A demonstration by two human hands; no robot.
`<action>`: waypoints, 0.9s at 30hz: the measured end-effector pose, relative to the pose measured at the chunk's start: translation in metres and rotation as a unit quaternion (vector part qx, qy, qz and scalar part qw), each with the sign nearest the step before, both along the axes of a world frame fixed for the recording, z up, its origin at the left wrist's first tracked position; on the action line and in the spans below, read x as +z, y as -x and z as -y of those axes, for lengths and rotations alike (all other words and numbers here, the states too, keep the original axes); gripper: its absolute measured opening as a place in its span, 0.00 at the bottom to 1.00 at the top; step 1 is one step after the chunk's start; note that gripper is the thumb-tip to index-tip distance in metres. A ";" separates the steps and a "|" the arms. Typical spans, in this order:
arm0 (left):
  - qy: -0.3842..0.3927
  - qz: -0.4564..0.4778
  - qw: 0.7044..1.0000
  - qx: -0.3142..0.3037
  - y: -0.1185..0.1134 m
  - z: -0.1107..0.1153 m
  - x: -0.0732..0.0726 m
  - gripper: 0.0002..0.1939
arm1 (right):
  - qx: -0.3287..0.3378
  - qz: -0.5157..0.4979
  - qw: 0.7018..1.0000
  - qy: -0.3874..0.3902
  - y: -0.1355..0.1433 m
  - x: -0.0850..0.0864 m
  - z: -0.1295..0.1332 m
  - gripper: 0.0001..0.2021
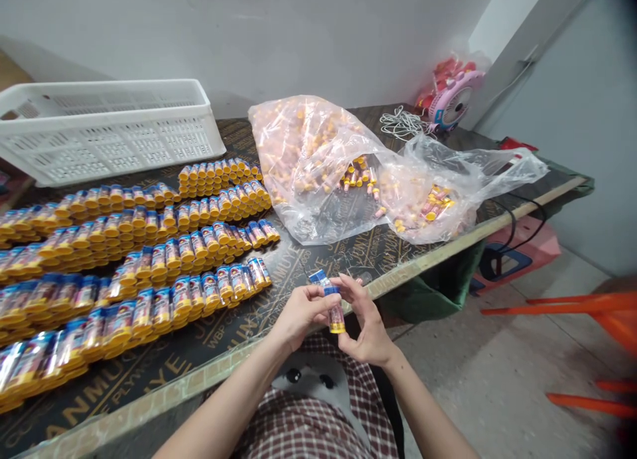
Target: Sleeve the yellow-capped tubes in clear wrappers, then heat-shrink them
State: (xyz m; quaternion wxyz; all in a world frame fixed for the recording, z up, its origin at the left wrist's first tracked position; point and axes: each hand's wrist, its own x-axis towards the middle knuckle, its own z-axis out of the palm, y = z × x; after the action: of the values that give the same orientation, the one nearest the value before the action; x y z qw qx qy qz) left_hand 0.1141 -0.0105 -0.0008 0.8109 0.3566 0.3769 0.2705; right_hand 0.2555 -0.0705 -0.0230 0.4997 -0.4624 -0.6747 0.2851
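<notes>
Left hand (304, 314) is pinching a tube (337, 321), right hand (369, 327) curving alongside, contact unclear; rows (186, 248) are lying stacked, bagged pieces (438, 203) remaining.

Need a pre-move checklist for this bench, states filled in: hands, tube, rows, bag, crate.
1. Left hand grips tube: ok.
2. Right hand firm on tube: cannot tell; fingers curl around it, contact unclear.
3. Tube apart from stacked rows: ok.
4. Rows' yellow ends facing the person: ok.
5. Small pieces all inside the large bag: cannot tell; film blurs its mouth.
6. Crate empty: cannot tell; floor hidden.
</notes>
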 end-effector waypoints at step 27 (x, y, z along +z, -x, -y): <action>0.023 0.000 0.999 0.041 -0.001 0.006 0.006 0.18 | 0.017 -0.054 0.998 -0.003 0.007 0.002 0.000 0.43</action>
State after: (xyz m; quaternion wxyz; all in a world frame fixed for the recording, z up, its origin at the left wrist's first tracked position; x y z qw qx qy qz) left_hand 0.1149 -0.0168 0.0057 0.8070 0.3224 0.3975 0.2947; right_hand 0.2480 -0.0700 -0.0208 0.5321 -0.4333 -0.6554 0.3156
